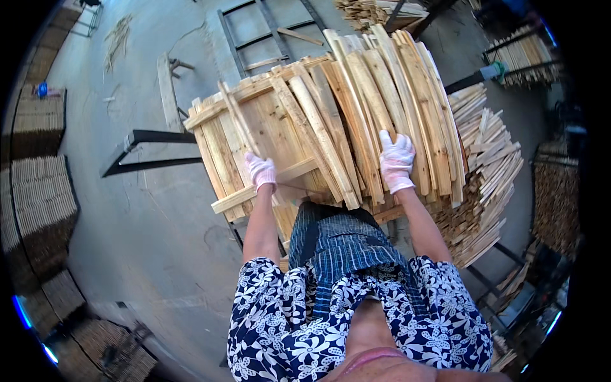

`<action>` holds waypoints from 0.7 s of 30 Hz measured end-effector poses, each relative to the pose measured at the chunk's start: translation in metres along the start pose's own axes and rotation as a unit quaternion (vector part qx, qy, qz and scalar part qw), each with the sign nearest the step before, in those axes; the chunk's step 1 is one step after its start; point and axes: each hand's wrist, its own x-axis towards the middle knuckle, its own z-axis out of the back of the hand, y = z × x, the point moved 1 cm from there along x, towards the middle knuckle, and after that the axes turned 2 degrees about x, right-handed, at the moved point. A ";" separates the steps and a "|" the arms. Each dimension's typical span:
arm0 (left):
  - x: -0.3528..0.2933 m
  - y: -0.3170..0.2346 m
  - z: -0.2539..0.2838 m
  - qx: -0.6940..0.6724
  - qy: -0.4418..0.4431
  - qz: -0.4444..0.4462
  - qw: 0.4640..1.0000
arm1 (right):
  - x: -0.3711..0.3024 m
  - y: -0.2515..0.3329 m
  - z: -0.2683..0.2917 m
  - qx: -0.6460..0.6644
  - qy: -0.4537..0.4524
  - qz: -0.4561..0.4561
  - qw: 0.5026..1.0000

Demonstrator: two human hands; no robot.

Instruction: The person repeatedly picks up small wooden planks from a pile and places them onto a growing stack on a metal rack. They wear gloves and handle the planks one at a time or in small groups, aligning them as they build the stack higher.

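My left hand (260, 170), in a white knitted glove, is closed around the near end of a narrow wooden slat (235, 114). That slat slants away over a low platform of pale boards (273, 137) with crosspieces. My right hand (397, 162), gloved the same way, lies on a row of loose slats (417, 108) at the platform's right side. Its thumb and fingers bend round a slat there, whose gripped part is partly hidden. Between the hands, a few separate slats (318, 127) lie lengthwise across the boards.
A heap of thin slats (487, 165) lies beyond the right edge. Black metal bars (153, 137) jut out at the left, and a dark metal frame (270, 32) stands behind. A small wooden bench (168, 92) is at far left. Stacked slats (41, 191) line the left side.
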 end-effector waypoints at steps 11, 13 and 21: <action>0.017 0.033 0.011 -0.335 0.153 0.061 0.928 | 0.023 0.132 -0.044 0.041 0.164 -0.006 0.986; 0.009 0.045 0.027 -0.325 0.074 0.061 0.941 | 0.019 0.129 -0.068 -0.029 0.150 0.023 0.988; -0.048 0.022 0.076 -0.183 -0.080 -0.120 0.973 | 0.029 0.105 -0.077 -0.031 0.179 0.015 0.983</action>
